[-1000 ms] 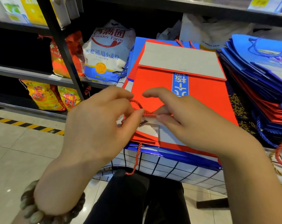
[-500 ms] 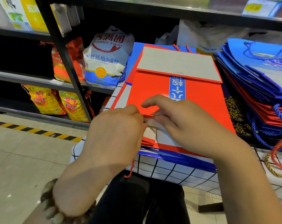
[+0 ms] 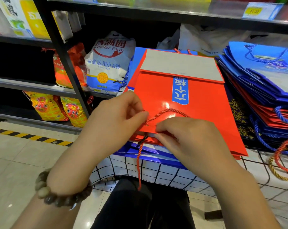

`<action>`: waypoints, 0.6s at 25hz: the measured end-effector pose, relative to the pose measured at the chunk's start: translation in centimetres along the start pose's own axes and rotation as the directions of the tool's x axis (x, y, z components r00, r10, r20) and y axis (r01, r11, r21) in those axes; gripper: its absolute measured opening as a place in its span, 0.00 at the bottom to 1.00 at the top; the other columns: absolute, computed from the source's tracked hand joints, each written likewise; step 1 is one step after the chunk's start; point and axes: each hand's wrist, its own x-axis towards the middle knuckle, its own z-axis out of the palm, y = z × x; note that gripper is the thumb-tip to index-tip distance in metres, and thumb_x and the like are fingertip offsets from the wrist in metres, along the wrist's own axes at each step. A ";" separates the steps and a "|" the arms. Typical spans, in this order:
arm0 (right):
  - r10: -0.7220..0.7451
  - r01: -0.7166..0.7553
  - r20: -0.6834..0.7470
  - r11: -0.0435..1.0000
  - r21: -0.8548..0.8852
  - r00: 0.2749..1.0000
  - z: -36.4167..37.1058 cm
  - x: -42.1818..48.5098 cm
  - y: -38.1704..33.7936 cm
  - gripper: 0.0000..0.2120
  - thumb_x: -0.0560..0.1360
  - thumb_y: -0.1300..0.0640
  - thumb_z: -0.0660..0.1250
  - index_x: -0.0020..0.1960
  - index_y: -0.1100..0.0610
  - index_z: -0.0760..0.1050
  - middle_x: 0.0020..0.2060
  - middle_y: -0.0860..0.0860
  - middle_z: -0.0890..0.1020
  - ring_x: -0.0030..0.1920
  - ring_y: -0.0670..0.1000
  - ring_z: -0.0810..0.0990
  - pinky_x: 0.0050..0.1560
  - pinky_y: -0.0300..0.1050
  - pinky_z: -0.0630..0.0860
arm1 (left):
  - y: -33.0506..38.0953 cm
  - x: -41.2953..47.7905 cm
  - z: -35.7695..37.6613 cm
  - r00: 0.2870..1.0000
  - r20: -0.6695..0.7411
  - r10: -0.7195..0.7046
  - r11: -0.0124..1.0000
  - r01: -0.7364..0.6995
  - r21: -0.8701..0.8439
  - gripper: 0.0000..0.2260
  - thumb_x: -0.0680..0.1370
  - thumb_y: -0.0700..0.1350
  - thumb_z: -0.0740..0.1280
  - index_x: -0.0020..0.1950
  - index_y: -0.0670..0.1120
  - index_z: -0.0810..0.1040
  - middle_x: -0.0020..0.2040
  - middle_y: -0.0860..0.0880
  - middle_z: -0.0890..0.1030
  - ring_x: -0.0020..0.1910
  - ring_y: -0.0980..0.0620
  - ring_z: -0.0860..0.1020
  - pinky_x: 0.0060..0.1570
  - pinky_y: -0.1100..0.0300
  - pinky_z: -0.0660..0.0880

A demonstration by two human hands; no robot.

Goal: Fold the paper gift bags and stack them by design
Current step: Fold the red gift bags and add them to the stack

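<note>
A red paper gift bag (image 3: 204, 111) with a blue label lies flat on top of a pile of folded red and blue bags, its grey base flap folded over at the far end. My left hand (image 3: 118, 123) pinches the red rope handle (image 3: 166, 112) at the bag's near left corner. The rope arcs over the red face. My right hand (image 3: 187, 138) grips the bag's near open edge with curled fingers. A second red rope (image 3: 139, 162) hangs down over the front.
A tall stack of folded blue and red bags (image 3: 262, 90) lies to the right. The piles rest on a white grid-patterned cloth (image 3: 164, 172). Behind are shelves with a flour sack (image 3: 107, 63) and yellow-red packets (image 3: 57, 106). Tiled floor lies left.
My left hand has pulled the red rope handle out from the bag's mouth and laid it over the red face. My right hand stays on the near edge, fingers curled tighter.
</note>
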 end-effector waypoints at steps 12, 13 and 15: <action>0.088 -0.085 0.013 0.989 -0.123 0.996 1.3 0.0 -1.0 0.18 0.67 0.44 0.62 0.48 0.54 0.80 0.47 0.51 0.83 0.47 0.55 0.82 0.42 0.48 0.80 | -0.5 3.0 1.8 0.998 -0.062 0.017 0.997 -0.012 0.080 0.10 0.71 0.45 0.72 0.46 0.55 0.74 0.30 0.53 0.77 0.33 0.59 0.74 0.38 0.61 0.70; 0.083 -0.081 0.011 0.987 -0.138 0.996 1.9 0.2 -0.9 0.21 0.65 0.43 0.63 0.52 0.54 0.80 0.51 0.52 0.83 0.51 0.56 0.82 0.46 0.49 0.79 | -0.5 2.8 1.9 0.996 -0.078 0.031 0.999 -0.028 0.042 0.09 0.71 0.46 0.72 0.46 0.55 0.74 0.31 0.52 0.77 0.33 0.58 0.74 0.37 0.62 0.69; 0.065 -0.058 0.027 0.980 -0.190 0.998 2.6 0.5 -1.3 0.23 0.67 0.41 0.60 0.51 0.54 0.81 0.51 0.52 0.83 0.52 0.55 0.82 0.45 0.47 0.79 | -0.8 2.6 1.6 0.984 -0.175 0.025 0.999 -0.031 -0.033 0.05 0.72 0.47 0.70 0.42 0.53 0.74 0.31 0.50 0.77 0.31 0.56 0.74 0.35 0.63 0.69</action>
